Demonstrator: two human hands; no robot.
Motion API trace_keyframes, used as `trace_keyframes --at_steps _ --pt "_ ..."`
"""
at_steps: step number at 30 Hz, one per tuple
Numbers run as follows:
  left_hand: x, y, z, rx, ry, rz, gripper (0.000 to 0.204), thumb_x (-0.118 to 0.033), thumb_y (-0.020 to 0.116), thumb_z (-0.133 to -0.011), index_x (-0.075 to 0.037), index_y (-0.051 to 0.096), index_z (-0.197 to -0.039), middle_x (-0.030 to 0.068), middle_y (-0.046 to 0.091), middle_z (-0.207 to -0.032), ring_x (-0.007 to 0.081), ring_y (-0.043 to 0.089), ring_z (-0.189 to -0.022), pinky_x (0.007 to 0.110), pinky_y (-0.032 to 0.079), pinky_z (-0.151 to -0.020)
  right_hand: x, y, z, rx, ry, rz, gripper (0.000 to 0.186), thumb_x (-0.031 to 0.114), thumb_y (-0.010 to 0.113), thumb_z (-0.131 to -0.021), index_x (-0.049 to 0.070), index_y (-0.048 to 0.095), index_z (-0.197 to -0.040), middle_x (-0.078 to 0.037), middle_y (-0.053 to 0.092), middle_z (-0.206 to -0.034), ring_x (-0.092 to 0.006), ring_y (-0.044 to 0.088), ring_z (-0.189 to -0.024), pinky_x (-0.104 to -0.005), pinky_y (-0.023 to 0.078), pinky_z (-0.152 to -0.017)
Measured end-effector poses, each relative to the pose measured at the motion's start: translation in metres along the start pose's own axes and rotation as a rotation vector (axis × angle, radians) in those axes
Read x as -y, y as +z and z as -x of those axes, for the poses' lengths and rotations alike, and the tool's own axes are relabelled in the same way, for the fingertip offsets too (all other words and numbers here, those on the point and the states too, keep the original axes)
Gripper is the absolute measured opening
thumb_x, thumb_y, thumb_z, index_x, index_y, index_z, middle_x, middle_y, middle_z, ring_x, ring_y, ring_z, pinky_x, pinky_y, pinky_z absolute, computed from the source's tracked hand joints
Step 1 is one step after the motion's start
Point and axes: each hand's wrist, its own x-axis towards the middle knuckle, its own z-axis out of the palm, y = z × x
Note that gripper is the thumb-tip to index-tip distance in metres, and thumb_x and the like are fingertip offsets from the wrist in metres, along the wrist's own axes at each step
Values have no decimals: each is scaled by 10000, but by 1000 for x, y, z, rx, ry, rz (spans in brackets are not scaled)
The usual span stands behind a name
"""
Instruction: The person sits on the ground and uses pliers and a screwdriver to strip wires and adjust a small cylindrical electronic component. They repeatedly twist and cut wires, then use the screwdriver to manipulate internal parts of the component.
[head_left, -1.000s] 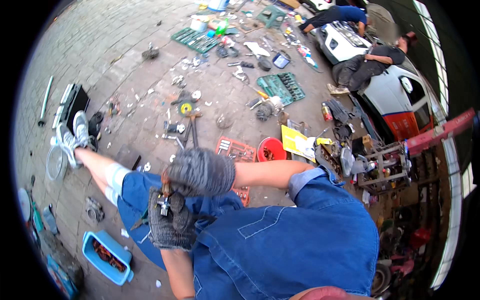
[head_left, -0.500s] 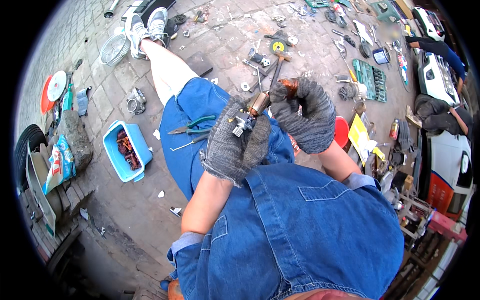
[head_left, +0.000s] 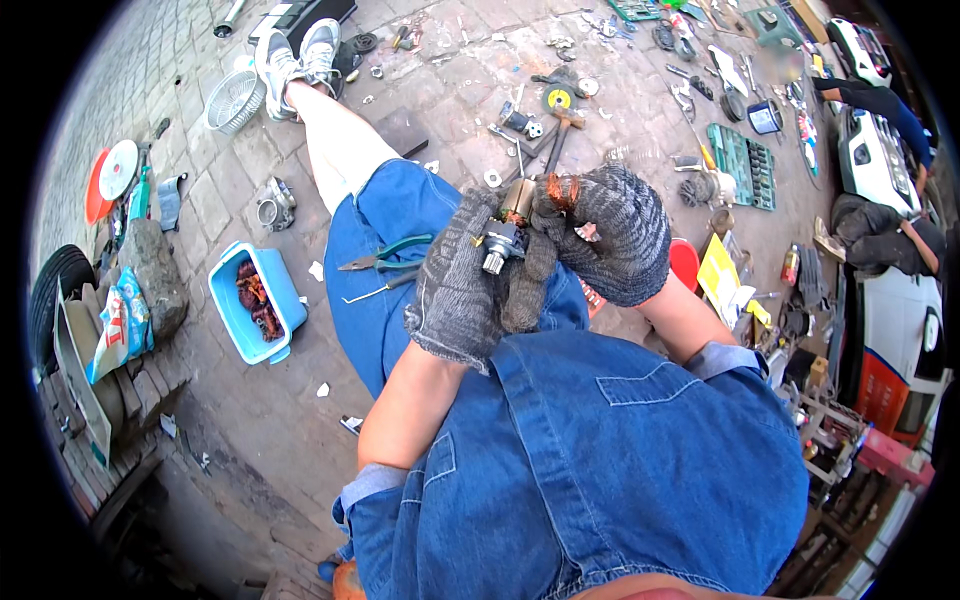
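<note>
My left hand (head_left: 458,285), in a dark grey knitted glove, is wrapped round a small motor rotor (head_left: 518,199). Its coppery core points away from me, and a silvery toothed shaft end (head_left: 496,256) points toward me. Close against the rotor's far end, my right hand (head_left: 620,235), gloved alike, has its fingers curled round a bundle of orange copper wire (head_left: 562,190). The fingertips there are partly hidden. On my denim-covered lap, beside the left glove, lie green-handled pliers (head_left: 385,254) and a thin hooked pick (head_left: 378,289).
A blue basin (head_left: 296,305) with copper windings sits on the paving at left. Beyond my hands lie a hammer (head_left: 565,125) and a yellow-centred disc (head_left: 558,97). An open green socket set (head_left: 742,165) and a red bowl (head_left: 684,264) are at right. Another person crouches by cars, far right.
The right hand has come slightly nearer the left, and the rotor has turned a little, its toothed end now pointing more toward me. Both hands keep their hold.
</note>
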Motion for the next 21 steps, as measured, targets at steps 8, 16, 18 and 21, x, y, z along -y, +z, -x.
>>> trace_keyframes --at_steps 8,16,18,21 --pt "-3 16 3 -247 -34 11 354 -316 449 -934 -10 555 -1076 122 627 -835 155 620 -656 245 531 -549 -5 -1 -6 30 -58 -86 253 130 711 -690 73 591 -905 -71 622 -768 -265 594 -703 -348 476 -640" --pt "-5 -11 0 182 -115 243 249 -189 461 -928 -11 531 -1087 91 604 -886 144 586 -741 240 514 -686 -4 -5 -1 -49 76 -101 242 109 704 -704 65 612 -924 -84 642 -808 -268 625 -718 -349 492 -634" --pt "-4 -8 1 130 -86 217 225 -157 454 -929 -10 531 -1081 82 600 -894 138 581 -767 242 509 -723 -3 -3 -4 -12 40 -74 246 138 744 -672 84 635 -886 -83 625 -769 -257 611 -690 -348 479 -632" --pt "-1 -11 0 78 -88 266 199 -105 452 -922 -9 530 -1078 71 601 -915 128 581 -779 249 503 -758 -6 -2 -7 56 -28 4 292 197 741 -682 108 634 -939 -83 628 -792 -271 606 -715 -368 472 -675"
